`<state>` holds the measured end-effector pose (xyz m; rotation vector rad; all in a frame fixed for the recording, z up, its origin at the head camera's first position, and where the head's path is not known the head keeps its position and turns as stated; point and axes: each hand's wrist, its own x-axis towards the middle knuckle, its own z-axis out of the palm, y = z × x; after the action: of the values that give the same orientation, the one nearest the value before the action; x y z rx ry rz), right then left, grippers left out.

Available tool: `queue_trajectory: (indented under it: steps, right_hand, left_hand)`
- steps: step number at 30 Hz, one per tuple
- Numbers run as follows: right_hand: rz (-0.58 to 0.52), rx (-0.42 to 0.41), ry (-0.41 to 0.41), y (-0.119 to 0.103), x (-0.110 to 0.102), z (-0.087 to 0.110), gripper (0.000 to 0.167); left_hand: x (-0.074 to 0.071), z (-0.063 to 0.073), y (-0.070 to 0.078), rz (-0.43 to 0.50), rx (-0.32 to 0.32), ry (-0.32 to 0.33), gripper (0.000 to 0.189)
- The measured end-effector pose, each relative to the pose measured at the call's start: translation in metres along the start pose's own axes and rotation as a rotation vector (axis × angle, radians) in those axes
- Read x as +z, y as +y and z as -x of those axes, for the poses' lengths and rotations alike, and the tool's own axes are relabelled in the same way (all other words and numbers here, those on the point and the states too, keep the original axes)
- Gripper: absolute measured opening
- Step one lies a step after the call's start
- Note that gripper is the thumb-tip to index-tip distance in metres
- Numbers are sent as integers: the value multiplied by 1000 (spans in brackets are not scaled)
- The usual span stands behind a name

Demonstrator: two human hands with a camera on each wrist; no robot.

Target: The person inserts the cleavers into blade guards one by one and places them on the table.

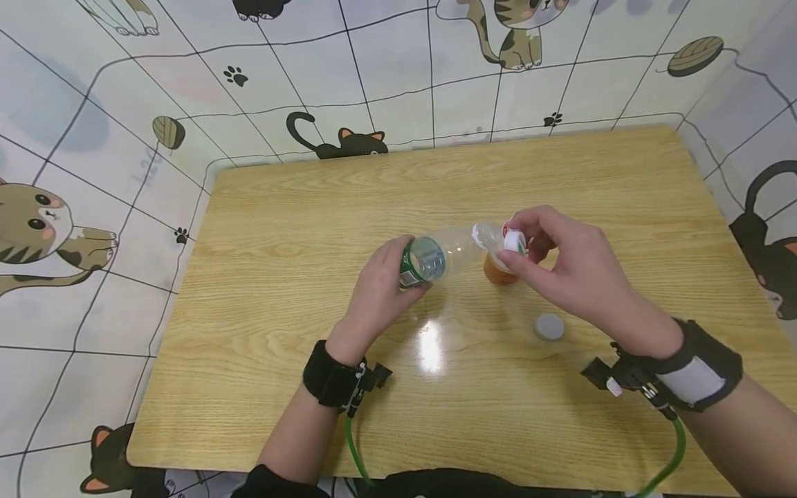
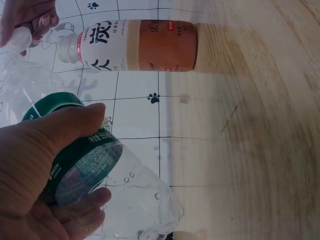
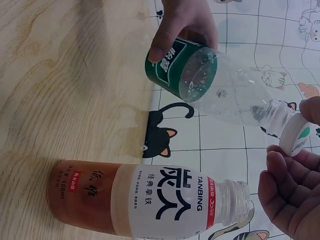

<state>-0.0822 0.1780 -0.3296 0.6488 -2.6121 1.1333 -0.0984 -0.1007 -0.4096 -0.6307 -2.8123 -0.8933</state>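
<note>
My left hand [image 1: 386, 283] grips a clear plastic bottle [image 1: 459, 250] around its green label [image 2: 92, 150], near the base. The bottle is held tilted above the table, its neck toward the right. At its mouth, my right hand [image 1: 569, 266] pinches a white cap [image 3: 294, 134] between thumb and fingers; whether the cap is screwed on, I cannot tell. Just below stands a coffee bottle [image 3: 172, 200] with a brown and white label, upright and uncapped on the table. In the head view, the right hand and clear bottle partly hide it.
A loose pale grey cap [image 1: 550, 326] lies on the wooden table [image 1: 299, 228], near the right wrist. Cat-patterned walls [image 1: 398, 76] border the table at the back and sides. Green cables [image 1: 353, 443] run from both wristbands.
</note>
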Motion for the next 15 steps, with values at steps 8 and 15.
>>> queue_trajectory:
  steps: [8, 15]
  right_hand:
    - [10, 23, -35, -1, 3, 4, 32]
    - [46, 45, -126, 2, 11, 9, 27]
  left_hand:
    - [2, -2, -3, 88, -69, -12, 81]
    - [4, -3, -3, 144, -85, 3, 81]
